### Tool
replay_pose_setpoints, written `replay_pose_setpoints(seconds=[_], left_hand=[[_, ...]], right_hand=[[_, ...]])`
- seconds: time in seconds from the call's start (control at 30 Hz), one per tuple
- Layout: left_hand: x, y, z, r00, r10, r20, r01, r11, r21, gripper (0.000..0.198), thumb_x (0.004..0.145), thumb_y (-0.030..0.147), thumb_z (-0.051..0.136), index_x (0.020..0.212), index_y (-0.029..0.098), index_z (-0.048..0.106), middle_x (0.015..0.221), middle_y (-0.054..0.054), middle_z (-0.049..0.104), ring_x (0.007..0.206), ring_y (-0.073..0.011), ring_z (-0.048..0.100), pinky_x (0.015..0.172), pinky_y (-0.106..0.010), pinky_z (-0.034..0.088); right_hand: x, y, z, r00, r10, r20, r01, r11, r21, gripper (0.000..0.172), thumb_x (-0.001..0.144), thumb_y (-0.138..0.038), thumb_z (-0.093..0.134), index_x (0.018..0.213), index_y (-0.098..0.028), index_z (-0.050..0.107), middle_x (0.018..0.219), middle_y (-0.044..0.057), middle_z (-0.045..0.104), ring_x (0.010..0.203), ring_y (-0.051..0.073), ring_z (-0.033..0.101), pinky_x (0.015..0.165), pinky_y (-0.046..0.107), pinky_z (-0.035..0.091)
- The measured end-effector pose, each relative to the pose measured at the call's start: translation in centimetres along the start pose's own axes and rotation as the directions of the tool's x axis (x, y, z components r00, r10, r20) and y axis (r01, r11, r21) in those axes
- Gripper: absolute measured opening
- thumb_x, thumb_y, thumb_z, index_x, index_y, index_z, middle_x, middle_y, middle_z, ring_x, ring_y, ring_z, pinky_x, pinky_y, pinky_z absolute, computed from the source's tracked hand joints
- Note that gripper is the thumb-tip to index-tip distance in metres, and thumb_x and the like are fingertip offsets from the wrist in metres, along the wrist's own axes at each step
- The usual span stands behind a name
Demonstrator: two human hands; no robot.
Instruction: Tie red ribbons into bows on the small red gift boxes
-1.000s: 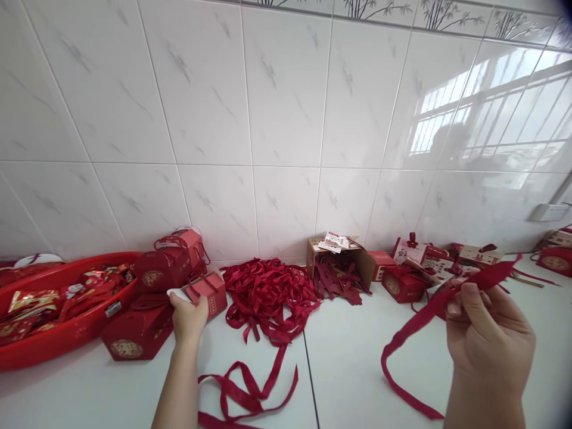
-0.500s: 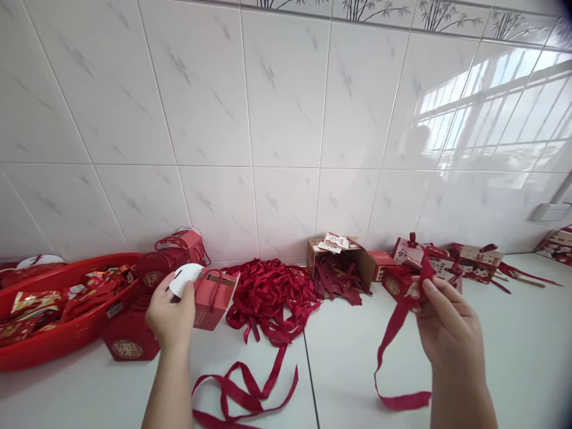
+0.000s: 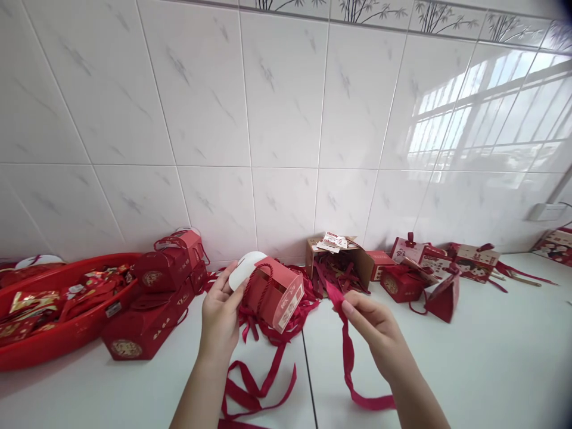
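A red box point(image 3: 274, 292) in the left hand point(image 3: 222, 310), a red ribbon point(image 3: 347, 351) in the right hand point(image 3: 370, 325)

The red box is tilted, just to the right of the left hand, its printed side turned towards the right hand. The left hand is closed on the box's near end, with a white rounded piece point(image 3: 247, 268) between thumb and fingers and a twisted cord handle point(image 3: 270, 277) looping beside the thumb. The right hand is narrow, thumb and fingertips pinching the red ribbon close to one end; a short tip points up and left from the pinch, while the long tail hangs below and curves in towards the wrist.

Beyond the left hand, partly hidden by the red box, a ribbon heap point(image 3: 308, 310) lies on the white tabletop point(image 3: 491, 357). Ahead of the right hand is a cardboard carton point(image 3: 366, 268), dark red strips point(image 3: 337, 274) spilling from its open side, white cards point(image 3: 334, 240) on top. Left of the left hand are stacked red boxes point(image 3: 143, 330), then a red basin point(image 3: 58, 348) holding wrapped packets point(image 3: 36, 301). Beyond and right of the right hand, more small boxes point(image 3: 402, 285) stand near the tiled wall point(image 3: 286, 119)
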State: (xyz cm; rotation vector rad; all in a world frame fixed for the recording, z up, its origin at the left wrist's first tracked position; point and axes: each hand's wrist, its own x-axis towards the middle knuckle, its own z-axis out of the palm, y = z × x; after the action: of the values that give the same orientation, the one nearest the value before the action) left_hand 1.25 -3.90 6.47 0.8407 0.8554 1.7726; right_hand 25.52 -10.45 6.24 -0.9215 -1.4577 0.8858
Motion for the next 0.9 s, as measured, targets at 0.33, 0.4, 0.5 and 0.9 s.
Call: replay_pose_setpoints(seconds=[0.33, 0.4, 0.5, 0.9], left_hand=[[-1.0, -0.4, 1.1, 0.989, -0.13, 0.077, 0.139, 0.983, -0.119, 0.057, 0.063, 0.017, 0.082, 0.117, 0.018, 0.062, 0.104, -0.006, 0.074, 0.088, -0.0148, 0.07, 0.07, -0.017, 0.055], [-0.8, -0.7, 1.0, 0.983, -0.139, 0.118, 0.154, 0.981, -0.122, 0.06, 0.063, 0.019, 0.084, 0.118, 0.018, 0.062, 0.104, -0.006, 0.074, 0.089, -0.0151, 0.07, 0.072, -0.017, 0.055], [-0.7, -1.1, 0.8, 0.975, -0.146, 0.166, 0.164, 0.981, -0.106, 0.068, 0.062, 0.021, 0.084, 0.124, 0.018, 0.058, 0.105, -0.006, 0.073, 0.094, -0.0175, 0.069, 0.074, -0.02, 0.055], [-1.9, -1.5, 1.7, 0.958, -0.086, 0.274, 0.107, 0.992, -0.062, 0.093, 0.06, 0.022, 0.084, 0.141, 0.032, 0.038, 0.122, -0.004, 0.064, 0.102, -0.0186, 0.065, 0.085, -0.026, 0.054]], right_hand=[[-0.1, 0.1, 1.1, 0.983, -0.014, 0.181, 0.029, 0.996, -0.082, 0.032, 0.09, -0.043, 0.054, 0.07, -0.02, 0.061, 0.069, 0.0, 0.048, 0.066, 0.014, 0.041, 0.064, 0.028, 0.035], [0.0, 0.3, 1.2, 0.986, -0.011, 0.165, 0.021, 0.998, -0.057, 0.03, 0.09, -0.044, 0.055, 0.072, -0.021, 0.064, 0.08, 0.003, 0.054, 0.076, 0.016, 0.048, 0.072, 0.029, 0.04], [0.5, 1.2, 1.4, 0.999, 0.018, 0.049, -0.018, 1.0, 0.0, 0.025, 0.087, -0.045, 0.059, 0.08, -0.024, 0.071, 0.121, 0.008, 0.053, 0.119, 0.024, 0.045, 0.1, 0.037, 0.035], [1.8, 3.9, 1.7, 0.984, 0.119, 0.129, -0.173, 0.797, 0.579, 0.017, 0.083, -0.04, 0.066, 0.078, -0.024, 0.07, 0.149, 0.003, 0.039, 0.142, 0.028, 0.024, 0.094, 0.044, 0.046]])
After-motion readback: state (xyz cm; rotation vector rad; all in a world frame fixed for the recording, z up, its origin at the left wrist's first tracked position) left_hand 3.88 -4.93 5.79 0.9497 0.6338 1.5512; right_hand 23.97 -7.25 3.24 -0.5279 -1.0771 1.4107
